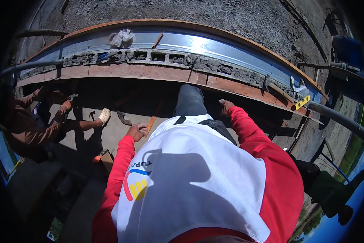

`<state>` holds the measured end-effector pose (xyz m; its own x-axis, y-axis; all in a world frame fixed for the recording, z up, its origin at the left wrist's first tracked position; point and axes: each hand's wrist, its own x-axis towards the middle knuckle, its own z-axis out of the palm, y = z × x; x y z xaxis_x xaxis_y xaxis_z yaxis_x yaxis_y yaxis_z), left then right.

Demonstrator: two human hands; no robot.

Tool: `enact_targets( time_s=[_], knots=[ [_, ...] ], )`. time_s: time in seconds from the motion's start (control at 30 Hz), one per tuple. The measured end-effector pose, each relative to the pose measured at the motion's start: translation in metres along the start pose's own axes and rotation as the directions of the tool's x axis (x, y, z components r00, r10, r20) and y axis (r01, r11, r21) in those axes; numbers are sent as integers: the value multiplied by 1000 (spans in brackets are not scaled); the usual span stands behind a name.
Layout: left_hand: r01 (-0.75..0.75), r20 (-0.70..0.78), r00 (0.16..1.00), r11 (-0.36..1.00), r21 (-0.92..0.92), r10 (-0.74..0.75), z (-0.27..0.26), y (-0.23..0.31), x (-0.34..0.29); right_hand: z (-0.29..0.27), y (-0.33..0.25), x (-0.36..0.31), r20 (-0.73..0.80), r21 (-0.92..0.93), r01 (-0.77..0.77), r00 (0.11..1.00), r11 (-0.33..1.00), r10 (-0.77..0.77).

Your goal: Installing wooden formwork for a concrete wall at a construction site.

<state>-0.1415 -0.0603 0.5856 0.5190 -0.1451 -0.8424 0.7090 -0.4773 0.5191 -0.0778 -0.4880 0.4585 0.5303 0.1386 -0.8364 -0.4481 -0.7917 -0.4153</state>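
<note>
Block wall [206,65] stood just ahead, rough-topped; bump from red sleeve [250,131] could have tipped hammer [282,93], then yellow level [303,102], off its right end. Beyond, gravel ground [230,16]; below, part-shaded floor [109,135]. Left hand [137,131] hung at wood strip [151,124], right hand [226,107] nearer wall; whether fingers gripped, could not tell.

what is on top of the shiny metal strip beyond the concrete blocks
On the shiny metal strip, left of its middle: crumpled, plastic-looking whitish material and, to its right, a short wood piece. The metal directly under them is covered and can't be seen.
</note>
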Motion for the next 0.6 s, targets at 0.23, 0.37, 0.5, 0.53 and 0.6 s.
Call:
enact_targets(
  time_s=[0.23,0.37,0.5,0.53,0.6],
  knots=[
    [7,-16,1000,991,131,-5,6,-10,-1,-33,-70,-37,126,-407,68,992,911,-18],
    [-21,53,999,992,123,14,3,-15,-2,-32,-80,-43,145,-497,88,989,863,-17],
    [-10,71,997,994,112,2,1,-20,-5,-31,-76,-47,126,-548,141,988,825,-86],
    [29,13,999,989,146,-32,1,-21,-5,-32,-75,-48,117,-563,151,988,813,-103],
    [-17,65,998,996,83,12,1,-25,-6,-33,-74,-51,118,-509,193,981,839,-155]
  ],
)
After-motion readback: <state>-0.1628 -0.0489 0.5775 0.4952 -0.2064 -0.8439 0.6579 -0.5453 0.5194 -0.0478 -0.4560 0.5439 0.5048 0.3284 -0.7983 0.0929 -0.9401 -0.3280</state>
